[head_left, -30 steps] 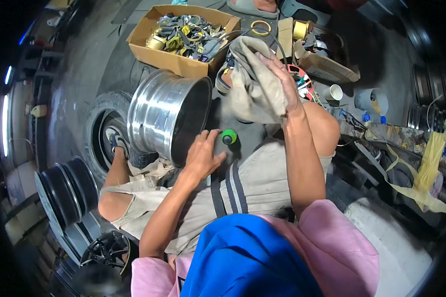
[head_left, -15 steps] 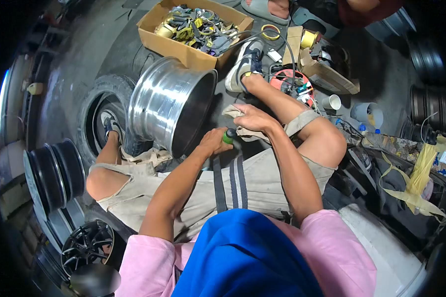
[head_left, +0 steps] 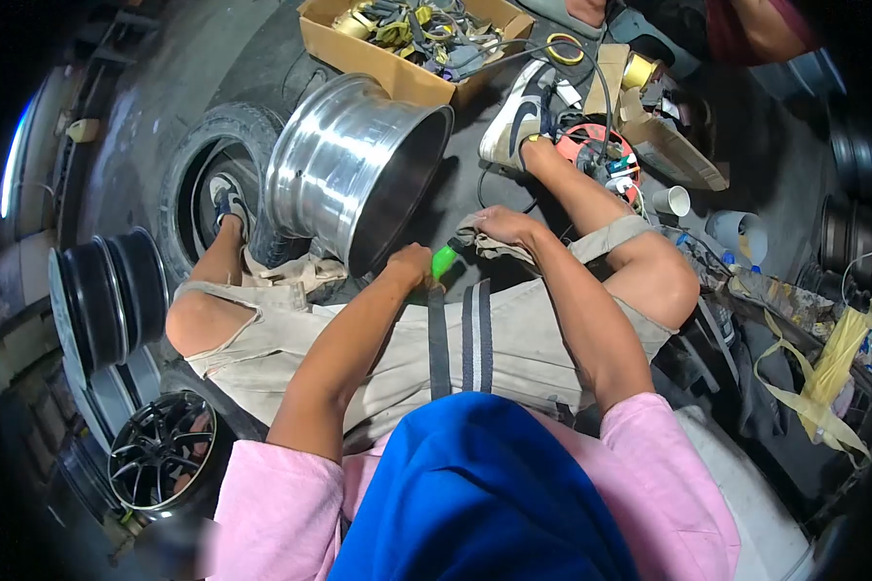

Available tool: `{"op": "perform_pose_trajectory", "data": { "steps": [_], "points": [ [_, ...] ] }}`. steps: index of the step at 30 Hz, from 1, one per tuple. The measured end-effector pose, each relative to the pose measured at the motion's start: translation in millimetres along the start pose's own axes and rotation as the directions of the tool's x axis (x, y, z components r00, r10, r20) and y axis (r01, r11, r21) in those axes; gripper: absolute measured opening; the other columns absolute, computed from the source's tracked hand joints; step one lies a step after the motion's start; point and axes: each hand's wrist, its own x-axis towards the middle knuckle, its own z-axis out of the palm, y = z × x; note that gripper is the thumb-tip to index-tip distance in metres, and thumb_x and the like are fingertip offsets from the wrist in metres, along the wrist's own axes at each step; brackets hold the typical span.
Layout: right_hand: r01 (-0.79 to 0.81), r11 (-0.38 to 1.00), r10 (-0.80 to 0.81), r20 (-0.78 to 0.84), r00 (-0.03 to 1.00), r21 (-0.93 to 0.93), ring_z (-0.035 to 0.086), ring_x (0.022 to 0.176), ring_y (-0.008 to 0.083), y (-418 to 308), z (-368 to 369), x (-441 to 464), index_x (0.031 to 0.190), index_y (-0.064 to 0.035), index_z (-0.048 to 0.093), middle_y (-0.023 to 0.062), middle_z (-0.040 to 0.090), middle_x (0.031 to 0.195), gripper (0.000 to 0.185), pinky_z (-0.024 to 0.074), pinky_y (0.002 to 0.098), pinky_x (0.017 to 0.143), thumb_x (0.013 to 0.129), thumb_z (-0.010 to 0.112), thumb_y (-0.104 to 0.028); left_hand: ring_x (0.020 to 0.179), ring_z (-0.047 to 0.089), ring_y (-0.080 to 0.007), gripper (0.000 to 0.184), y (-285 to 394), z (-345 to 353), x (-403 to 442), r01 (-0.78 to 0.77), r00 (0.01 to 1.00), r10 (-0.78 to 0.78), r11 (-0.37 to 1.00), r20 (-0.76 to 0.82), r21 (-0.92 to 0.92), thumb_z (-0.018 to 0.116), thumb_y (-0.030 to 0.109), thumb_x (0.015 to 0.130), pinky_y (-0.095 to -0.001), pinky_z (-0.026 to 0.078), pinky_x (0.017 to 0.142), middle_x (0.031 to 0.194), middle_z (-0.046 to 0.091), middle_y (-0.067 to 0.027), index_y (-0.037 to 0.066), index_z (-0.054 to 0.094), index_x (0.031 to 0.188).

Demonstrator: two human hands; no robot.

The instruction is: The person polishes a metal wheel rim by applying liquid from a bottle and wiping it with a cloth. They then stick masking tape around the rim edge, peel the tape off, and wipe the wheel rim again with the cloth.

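Note:
My left hand (head_left: pixel 414 263) is closed around a small bright green bottle (head_left: pixel 443 260) with a dark top, held low between my knees. The bottle leans to the right, its dark top against or very close to the rag in my other hand; I cannot tell which. A greyish-beige rag (head_left: pixel 506 250) is bunched in my right hand (head_left: pixel 502 225), with part of it hanging below the fingers. Just beyond my left hand, a shiny bare-metal wheel rim (head_left: pixel 334 160) lies on its side, its open end facing right.
A tyre (head_left: pixel 189 184) surrounds my left foot. Ahead are a cardboard box (head_left: pixel 397 70) of scraps and a smaller box (head_left: pixel 673 150). A red cable reel (head_left: pixel 583 143) sits by my right foot, near a white cup (head_left: pixel 672 201). Dark rims (head_left: pixel 111 300) stand left. Another person's arm (head_left: pixel 770 29) shows top right.
The green bottle has tipped to the right, and its dark top has come to the rag. My right hand has drawn the rag together. The whole view has shifted slightly.

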Motion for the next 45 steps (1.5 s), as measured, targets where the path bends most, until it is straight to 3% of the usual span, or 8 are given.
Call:
{"op": "perform_pose_trajectory", "data": {
  "steps": [7,13,23,29,35,40,44,45],
  "points": [
    [-0.018,0.997,0.02,0.026,0.999,-0.075,0.063,0.085,0.0163,1.6,2.7,2.8,0.102,-0.0053,0.078,0.0051,0.073,0.092,0.029,0.0511,0.0355,0.081,0.095,0.053,-0.018,0.115,0.071,-0.0324,0.036,-3.6,1.4,8.6,0.04,0.999,-0.043,0.995,0.031,0.094,0.083,0.022,0.081,-0.0443,0.06,0.095,0.123,0.073,-0.0169,0.007,0.078,0.113],
    [0.079,0.916,-0.071,0.036,0.997,-0.392,0.062,0.082,0.0162,0.8,-0.2,5.6,0.099,-0.0054,0.077,0.0061,0.072,0.091,0.027,0.0503,0.0362,0.079,0.094,0.054,-0.019,0.113,0.072,-0.0315,0.033,0.7,5.6,10.1,0.035,0.999,-0.03,0.984,-0.034,0.177,0.082,0.019,0.079,-0.0433,0.061,0.092,0.12,0.075,-0.0163,0.007,0.079,0.11],
    [-0.056,0.998,0.057,0.043,0.997,-0.027,0.06,0.082,0.0127,4.4,-7.6,2.6,0.106,-0.0056,0.076,0.0023,0.07,0.088,0.029,0.0492,0.0304,0.077,0.097,0.05,-0.013,0.109,0.074,-0.0314,0.031,3.4,6.3,11.0,0.024,0.993,-0.001,0.982,-0.122,0.188,0.083,0.018,0.08,-0.0429,0.062,0.089,0.116,0.076,-0.0163,0.007,0.08,0.108],
    [-0.021,0.997,0.02,0.013,1.0,0.075,0.06,0.087,0.0124,-35.1,-9.4,-22.2,0.099,-0.0038,0.071,0.0033,0.069,0.094,0.019,0.0485,0.028,0.08,0.092,0.058,-0.017,0.107,0.074,-0.0333,0.033,-9.1,-3.9,0.6,-0.014,0.993,0.012,1.0,-0.119,-0.018,0.087,0.022,0.079,-0.0442,0.061,0.087,0.111,0.076,-0.0182,0.005,0.079,0.106],
    [0.001,0.998,-0.003,-0.035,0.999,-0.065,0.061,0.086,0.011,-59.7,0.2,-29.5,0.102,-0.0045,0.069,0.001,0.067,0.091,0.019,0.0494,0.0276,0.078,0.093,0.058,-0.017,0.09,0.075,-0.0357,0.046,-25.3,8.4,9.9,-0.262,0.953,0.218,0.942,-0.212,-0.211,0.091,0.02,0.072,-0.0456,0.058,0.075,0.095,0.077,-0.0169,0.008,0.073,0.112],
    [0.022,1.0,-0.023,-0.081,0.996,-0.007,0.064,0.074,0.0138,-52.3,5.4,-4.9,0.099,-0.0052,0.071,0.0037,0.068,0.085,0.02,0.0517,0.0334,0.066,0.092,0.055,-0.015,0.097,0.074,-0.0372,0.053,12.9,-48.6,-83.1,-0.356,0.924,0.315,0.916,-0.218,-0.185,0.087,0.011,0.074,-0.044,0.057,0.082,0.099,0.076,-0.0189,0.005,0.07,0.123],
    [-0.067,0.997,0.062,-0.122,0.991,-0.04,0.064,0.066,0.0173,-63.2,18.4,-5.7,0.095,-0.0052,0.069,0.0063,0.068,0.081,0.017,0.0515,0.0358,0.058,0.093,0.054,-0.014,0.109,0.07,-0.0382,0.055,-1.5,-65.9,-145.3,-0.53,0.825,0.43,0.815,-0.367,-0.236,0.085,0.019,0.08,-0.0461,0.055,0.094,0.111,0.074,-0.0205,0.005,0.066,0.13],
    [-0.112,0.977,0.083,-0.164,0.983,-0.179,0.065,0.07,0.0201,-70.0,22.3,-5.4,0.099,-0.003,0.069,0.0096,0.07,0.084,0.019,0.0523,0.0377,0.062,0.093,0.055,-0.014,0.109,0.07,-0.0382,0.055,-7.5,-70.6,-164.1,-0.525,0.826,0.419,0.815,-0.377,-0.244,0.085,0.019,0.08,-0.0461,0.055,0.094,0.111,0.074,-0.0205,0.005,0.066,0.13]
  ]
}}
